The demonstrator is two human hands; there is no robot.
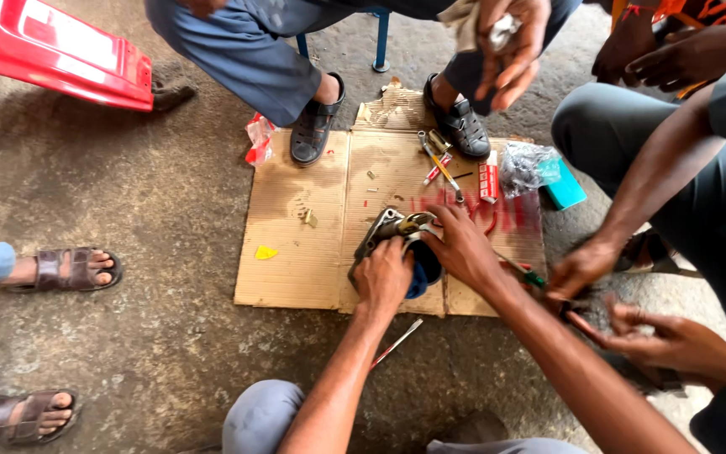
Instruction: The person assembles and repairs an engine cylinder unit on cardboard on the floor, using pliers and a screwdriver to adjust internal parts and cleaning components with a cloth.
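Observation:
A grey metal engine part (380,229) lies on a flat sheet of cardboard (296,252) on the concrete floor. My left hand (384,276) is closed in a fist over the part's near side, pressing a blue cloth (418,282) against it. My right hand (462,248) grips the part's right end, fingers curled over its shiny top edge. What lies under my palms is hidden.
On the cardboard lie a screwdriver (443,164), a small red box (488,181), a plastic bag (524,166) and a teal box (565,192). A seated person's sandalled feet (314,126) rest at its far edge. Another person's hands (581,271) reach in from the right. A red panel (52,50) lies top left.

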